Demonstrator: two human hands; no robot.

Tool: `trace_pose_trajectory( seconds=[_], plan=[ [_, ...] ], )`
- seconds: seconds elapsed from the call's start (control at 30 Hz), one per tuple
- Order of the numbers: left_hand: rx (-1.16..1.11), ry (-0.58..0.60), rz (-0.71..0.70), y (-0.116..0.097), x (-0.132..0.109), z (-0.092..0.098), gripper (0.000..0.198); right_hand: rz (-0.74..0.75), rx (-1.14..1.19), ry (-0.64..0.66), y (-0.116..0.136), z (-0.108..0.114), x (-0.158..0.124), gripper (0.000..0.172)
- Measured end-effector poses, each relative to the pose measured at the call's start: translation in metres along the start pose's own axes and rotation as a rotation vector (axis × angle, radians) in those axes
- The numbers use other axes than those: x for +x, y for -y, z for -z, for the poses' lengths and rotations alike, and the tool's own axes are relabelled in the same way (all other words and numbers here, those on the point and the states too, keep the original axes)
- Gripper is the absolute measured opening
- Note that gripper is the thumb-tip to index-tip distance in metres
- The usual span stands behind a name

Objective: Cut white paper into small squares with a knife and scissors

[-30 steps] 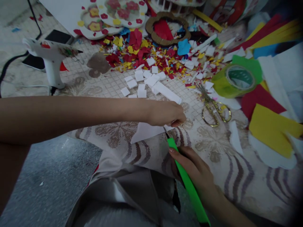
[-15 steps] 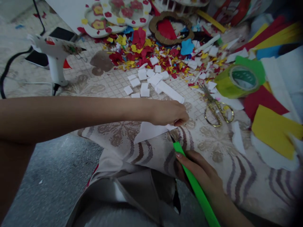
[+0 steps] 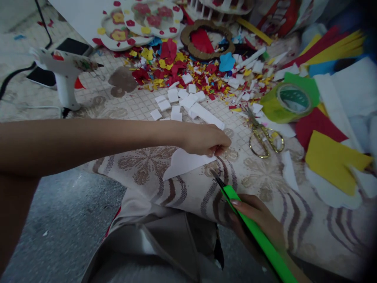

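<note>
over patterned cloth [image 3: 188, 188], right hand [image 3: 266, 222] clasps green-handled blade [image 3: 249, 221], apparently for trimming; left hand [image 3: 209, 139] curls at white sheet [image 3: 184, 163], pinch unclear; cutting would need it steady.

I'm curling my left hand [image 3: 207, 139], its forearm [image 3: 118, 138] stretching leftward behind; my right hand [image 3: 266, 221] is gripping, lower and rightward of it.
</note>
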State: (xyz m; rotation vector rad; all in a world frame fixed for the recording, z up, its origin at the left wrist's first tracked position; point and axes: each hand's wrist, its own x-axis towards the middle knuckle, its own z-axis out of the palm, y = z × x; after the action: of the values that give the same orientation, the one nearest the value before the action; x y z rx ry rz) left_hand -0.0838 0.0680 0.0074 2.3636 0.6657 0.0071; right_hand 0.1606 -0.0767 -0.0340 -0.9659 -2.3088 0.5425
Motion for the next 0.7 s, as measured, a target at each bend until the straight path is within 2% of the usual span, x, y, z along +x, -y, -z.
trace_pose_trajectory(
  seconds=[0.1, 0.27, 0.37, 0.5, 0.7],
  plan=[
    [-0.003, 0.018, 0.033, -0.002, 0.000, 0.001, 0.018, -0.022, 0.015, 0.015, 0.000, -0.002, 0.002, 0.039],
    [0.000, 0.024, 0.080, -0.003, 0.002, 0.001, 0.017, -0.080, 0.069, 0.011, 0.003, -0.014, 0.008, 0.027],
    [0.003, 0.024, 0.090, -0.002, 0.002, 0.001, 0.016, -0.129, 0.086, -0.009, 0.009, -0.019, 0.017, 0.026],
    [0.008, 0.036, 0.093, -0.002, 0.002, 0.001, 0.016, -0.195, 0.096, -0.020, 0.015, -0.021, 0.026, 0.026],
    [0.012, 0.054, 0.107, -0.002, 0.003, 0.002, 0.017, -0.212, 0.121, -0.035, 0.019, -0.023, 0.031, 0.026]
  ],
)
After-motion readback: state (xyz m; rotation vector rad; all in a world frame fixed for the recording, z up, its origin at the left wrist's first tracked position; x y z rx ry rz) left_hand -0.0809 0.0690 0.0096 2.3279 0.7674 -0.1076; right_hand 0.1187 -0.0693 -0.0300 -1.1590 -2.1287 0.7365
